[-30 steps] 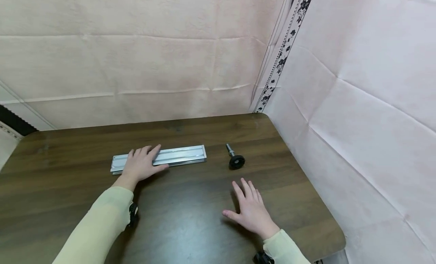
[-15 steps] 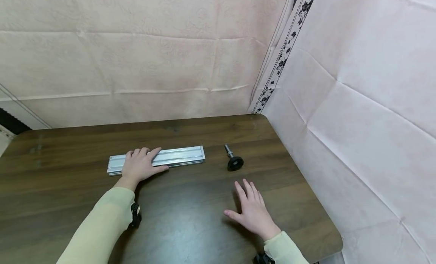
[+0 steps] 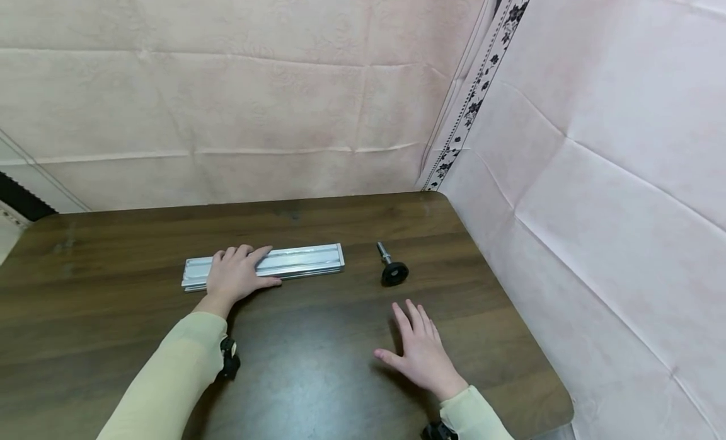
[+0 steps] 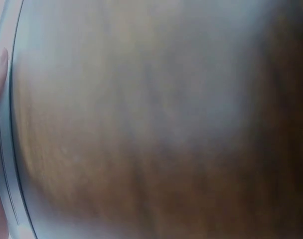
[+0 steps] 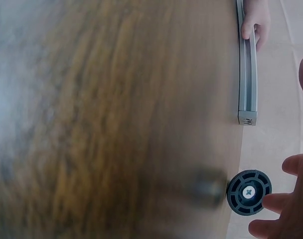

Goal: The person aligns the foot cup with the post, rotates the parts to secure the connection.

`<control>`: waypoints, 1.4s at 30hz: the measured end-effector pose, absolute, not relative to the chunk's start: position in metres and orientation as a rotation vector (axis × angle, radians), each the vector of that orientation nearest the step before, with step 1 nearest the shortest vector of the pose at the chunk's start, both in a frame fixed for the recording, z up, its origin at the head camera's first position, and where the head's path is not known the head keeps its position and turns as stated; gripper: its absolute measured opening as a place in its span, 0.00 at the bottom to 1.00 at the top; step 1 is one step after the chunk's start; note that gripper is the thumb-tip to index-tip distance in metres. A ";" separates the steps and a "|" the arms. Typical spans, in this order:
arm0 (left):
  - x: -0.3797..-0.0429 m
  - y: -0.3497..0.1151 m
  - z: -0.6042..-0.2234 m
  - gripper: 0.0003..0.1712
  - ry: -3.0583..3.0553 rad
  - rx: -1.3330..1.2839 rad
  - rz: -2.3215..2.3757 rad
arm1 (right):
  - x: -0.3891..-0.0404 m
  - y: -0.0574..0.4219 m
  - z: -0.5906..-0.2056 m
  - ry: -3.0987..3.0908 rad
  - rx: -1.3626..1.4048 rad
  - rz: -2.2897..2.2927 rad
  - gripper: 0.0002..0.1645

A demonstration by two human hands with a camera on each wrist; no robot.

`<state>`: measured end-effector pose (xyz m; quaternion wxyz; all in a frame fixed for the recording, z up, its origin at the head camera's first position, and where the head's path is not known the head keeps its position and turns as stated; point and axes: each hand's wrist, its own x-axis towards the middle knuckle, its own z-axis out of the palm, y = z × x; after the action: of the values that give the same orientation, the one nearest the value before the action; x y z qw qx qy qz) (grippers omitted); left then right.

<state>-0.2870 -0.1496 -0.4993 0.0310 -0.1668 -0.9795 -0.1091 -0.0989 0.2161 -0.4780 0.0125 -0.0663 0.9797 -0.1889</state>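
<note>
A silver grooved aluminium profile [image 3: 306, 261] lies lengthwise on the table, left of centre in the head view. My left hand [image 3: 231, 277] grips it near its left end, fingers over the far side and thumb along the near edge. That thumb [image 5: 247, 28] also shows in the right wrist view. A levelling foot [image 3: 394, 274] with a black round base and threaded metal stud lies right of the profile, stud pointing away. My right hand [image 3: 421, 353] is nearest to it, on the near side, fingers spread and holding nothing. The left wrist view catches only the profile's edge [image 4: 9, 159].
The brown wood-grain table [image 3: 317, 339] has rounded corners. Creased pale cloth [image 3: 255, 112] hangs behind it and more pale cloth [image 3: 624, 175] stands along its right side. Black camera straps [image 3: 229, 358] sit at both wrists.
The head view shifts slightly. Both hands, the profile and the levelling foot stay essentially where they were on the table.
</note>
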 end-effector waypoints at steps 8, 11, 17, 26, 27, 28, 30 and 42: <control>-0.287 -0.149 -0.495 0.55 -3.022 -0.541 -0.349 | -0.100 0.215 -0.479 3.058 -0.209 -0.592 0.56; -0.287 -0.150 -0.498 0.55 -3.023 -0.535 -0.339 | -0.100 0.213 -0.480 3.056 -0.213 -0.595 0.55; -0.289 -0.149 -0.503 0.55 -3.015 -0.533 -0.329 | -0.100 0.211 -0.481 3.067 -0.217 -0.594 0.55; -0.289 -0.152 -0.507 0.55 -2.989 -0.536 -0.344 | -0.104 0.212 -0.483 3.035 -0.182 -0.624 0.54; -0.289 -0.152 -0.507 0.55 -2.988 -0.537 -0.341 | -0.104 0.212 -0.483 3.040 -0.181 -0.625 0.54; -0.289 -0.152 -0.507 0.55 -2.988 -0.536 -0.337 | -0.105 0.212 -0.483 3.045 -0.179 -0.627 0.54; -0.287 -0.153 -0.505 0.55 -2.987 -0.544 -0.339 | -0.106 0.213 -0.484 3.061 -0.181 -0.635 0.55; -0.261 -0.151 -0.492 0.51 -2.934 -0.531 -0.455 | -0.113 0.215 -0.485 3.129 -0.182 -0.692 0.58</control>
<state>-0.2613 -0.1510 -0.4918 0.0625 -0.1755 -0.9709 -0.1506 -0.1134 0.2155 -0.4847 -0.0342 -0.0568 0.9743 -0.2155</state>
